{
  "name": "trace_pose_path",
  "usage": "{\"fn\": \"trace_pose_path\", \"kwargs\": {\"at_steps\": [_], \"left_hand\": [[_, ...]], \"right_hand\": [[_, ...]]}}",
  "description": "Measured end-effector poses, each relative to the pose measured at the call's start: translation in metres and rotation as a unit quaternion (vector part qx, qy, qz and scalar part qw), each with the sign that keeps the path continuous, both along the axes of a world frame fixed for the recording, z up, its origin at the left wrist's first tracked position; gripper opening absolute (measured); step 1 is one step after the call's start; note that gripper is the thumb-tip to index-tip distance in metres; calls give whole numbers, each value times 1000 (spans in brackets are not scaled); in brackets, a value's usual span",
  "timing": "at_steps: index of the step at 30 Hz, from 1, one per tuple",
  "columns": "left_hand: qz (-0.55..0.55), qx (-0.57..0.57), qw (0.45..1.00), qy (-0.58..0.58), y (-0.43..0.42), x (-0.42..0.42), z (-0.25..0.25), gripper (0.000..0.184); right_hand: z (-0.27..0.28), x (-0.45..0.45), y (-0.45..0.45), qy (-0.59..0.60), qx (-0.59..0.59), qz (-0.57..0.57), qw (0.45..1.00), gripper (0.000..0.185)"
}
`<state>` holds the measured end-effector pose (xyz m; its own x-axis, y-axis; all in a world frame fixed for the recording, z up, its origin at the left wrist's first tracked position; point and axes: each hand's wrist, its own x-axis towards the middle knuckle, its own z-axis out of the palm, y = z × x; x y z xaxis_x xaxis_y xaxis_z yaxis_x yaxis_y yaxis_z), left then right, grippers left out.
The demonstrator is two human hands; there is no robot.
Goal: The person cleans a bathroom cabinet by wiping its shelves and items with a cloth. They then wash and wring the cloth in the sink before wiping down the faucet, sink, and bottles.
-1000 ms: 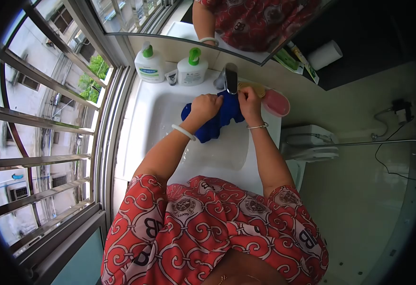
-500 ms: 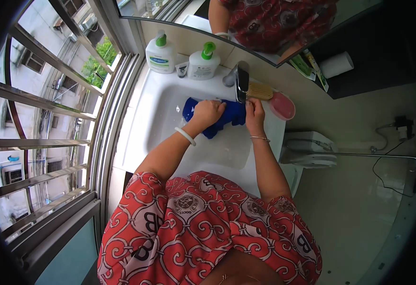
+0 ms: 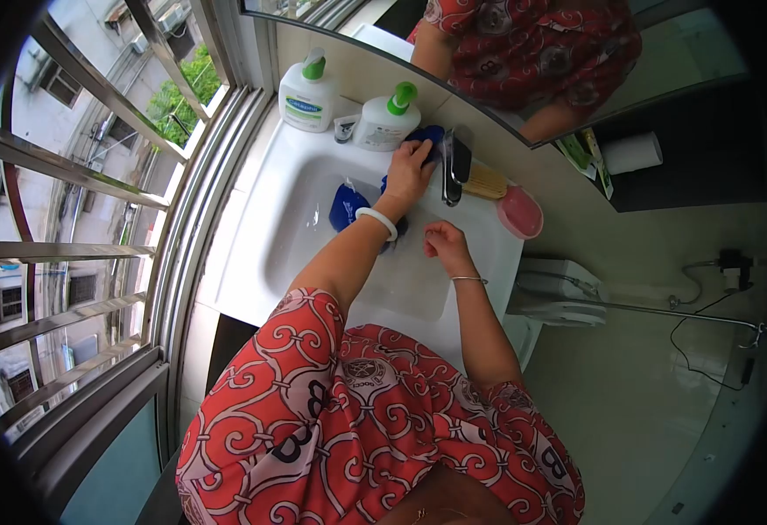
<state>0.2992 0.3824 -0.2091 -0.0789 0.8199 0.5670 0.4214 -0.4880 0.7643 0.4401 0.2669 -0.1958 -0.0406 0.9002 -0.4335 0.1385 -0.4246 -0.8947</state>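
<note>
A wet-looking blue cloth with white lettering lies partly in the white sink. More blue fabric shows up by the tap base, under and beyond my left fingers. My left hand, with a white bangle at its wrist, is closed on that upper part, left of the chrome tap. My right hand hovers over the right side of the basin, below the tap spout. Its fingers are curled in and I see nothing between them. My left forearm hides part of the cloth.
Two white pump bottles and a small tube stand along the back left rim. Right of the tap are a wooden brush and a pink soap dish. A mirror hangs above; a barred window is at left.
My left hand has moved up towards the tap base, taking part of the blue cloth along. My right hand has let go of the cloth and dropped lower over the basin.
</note>
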Motion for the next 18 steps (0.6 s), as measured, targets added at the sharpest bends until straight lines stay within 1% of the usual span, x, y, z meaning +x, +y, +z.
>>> {"fn": "trace_pose_path", "kwargs": {"at_steps": [1,7,10,13,16,18], "left_hand": [[1,-17,999,31,-2,0,-3,37],[-35,-31,982,183,10,-16,-5,34],[-64,-101,974,192,6,-25,3,36],[-92,-76,993,17,-11,-27,10,30],[-75,-42,994,-75,-13,-13,8,31],[-88,-68,993,-29,-12,-14,4,29]], "right_hand": [[0,3,-4,-1,-15,1,1000,9],[-6,16,-1,-30,-49,-11,998,12],[7,19,6,-33,-46,-14,998,13],[8,29,13,163,-35,-101,981,14],[2,24,28,181,-15,-115,977,17],[-4,21,34,178,-28,-97,979,18]]}}
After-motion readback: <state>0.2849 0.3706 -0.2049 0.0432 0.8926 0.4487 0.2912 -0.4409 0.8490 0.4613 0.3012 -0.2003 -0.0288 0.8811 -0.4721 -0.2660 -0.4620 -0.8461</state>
